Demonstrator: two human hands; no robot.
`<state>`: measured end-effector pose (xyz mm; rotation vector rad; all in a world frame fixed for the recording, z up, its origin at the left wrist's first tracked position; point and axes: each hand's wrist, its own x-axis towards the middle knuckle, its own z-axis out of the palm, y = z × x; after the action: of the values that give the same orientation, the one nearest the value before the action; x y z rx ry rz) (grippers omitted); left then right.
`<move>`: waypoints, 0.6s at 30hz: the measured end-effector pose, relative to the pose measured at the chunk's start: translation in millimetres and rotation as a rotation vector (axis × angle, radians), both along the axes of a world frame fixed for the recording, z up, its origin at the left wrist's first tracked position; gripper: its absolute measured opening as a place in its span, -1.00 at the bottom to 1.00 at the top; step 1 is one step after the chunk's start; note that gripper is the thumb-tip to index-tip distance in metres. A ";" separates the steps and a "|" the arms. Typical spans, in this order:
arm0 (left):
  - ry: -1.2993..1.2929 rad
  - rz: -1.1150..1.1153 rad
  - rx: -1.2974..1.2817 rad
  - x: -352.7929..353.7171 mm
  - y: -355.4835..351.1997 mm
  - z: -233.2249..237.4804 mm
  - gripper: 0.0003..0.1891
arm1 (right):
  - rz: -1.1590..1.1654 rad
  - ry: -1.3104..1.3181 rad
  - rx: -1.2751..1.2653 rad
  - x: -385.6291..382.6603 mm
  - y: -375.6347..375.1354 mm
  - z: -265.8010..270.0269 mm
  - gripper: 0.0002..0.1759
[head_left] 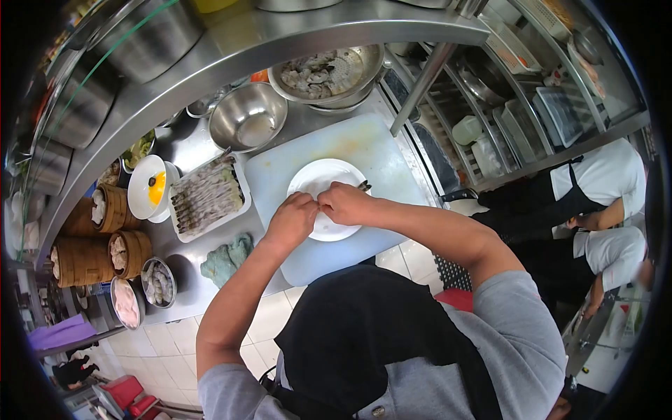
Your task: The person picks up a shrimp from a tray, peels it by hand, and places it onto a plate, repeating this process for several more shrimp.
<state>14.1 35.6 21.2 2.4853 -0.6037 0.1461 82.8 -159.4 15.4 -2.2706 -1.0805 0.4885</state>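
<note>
Over a white plate [318, 170] on the white cutting board [269, 168], my two hands meet with fingertips pinched together. A shrimp's dark tail [365, 185] pokes out beside my right hand [341, 203], which is closed on it; most of its body is hidden by the fingers. My left hand [292, 218] is closed too, its fingers gripping at the shrimp's other end. Left of the board, a white tray [246, 199] holds rows of stretched, peeled shrimp [206, 194] with dark tails.
Behind the board stand an empty steel bowl [246, 115] and a strainer of shrimp [280, 80]. Leftward are a bowl with yellow liquid [143, 178], bamboo steamers [82, 260], a green cloth [227, 259] and small filled bowls. A knife handle [458, 196] and two people are at right.
</note>
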 end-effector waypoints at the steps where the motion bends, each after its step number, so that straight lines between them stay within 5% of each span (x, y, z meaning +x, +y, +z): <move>1: -0.004 -0.007 0.004 0.8 0.0 0.1 -0.94 | 0.003 0.012 -0.031 0.9 0.8 1.2 -0.82; 5: 0.063 0.039 0.035 -1.8 -2.3 1.1 -0.89 | 0.035 -0.024 0.033 0.4 -8.2 7.4 -0.80; 7: 0.047 0.189 -0.160 -5.0 -9.5 3.2 -0.81 | -0.052 -0.076 0.071 -7.8 -17.2 10.0 -0.79; 18: 0.045 0.048 -0.176 9.0 -14.5 -9.9 -0.85 | -0.076 -0.095 0.078 -6.3 -24.2 -8.0 -0.82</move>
<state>23.1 21.2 11.3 2.3269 -0.4908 0.1543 76.4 -183.6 7.4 -2.2760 -1.0362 0.3054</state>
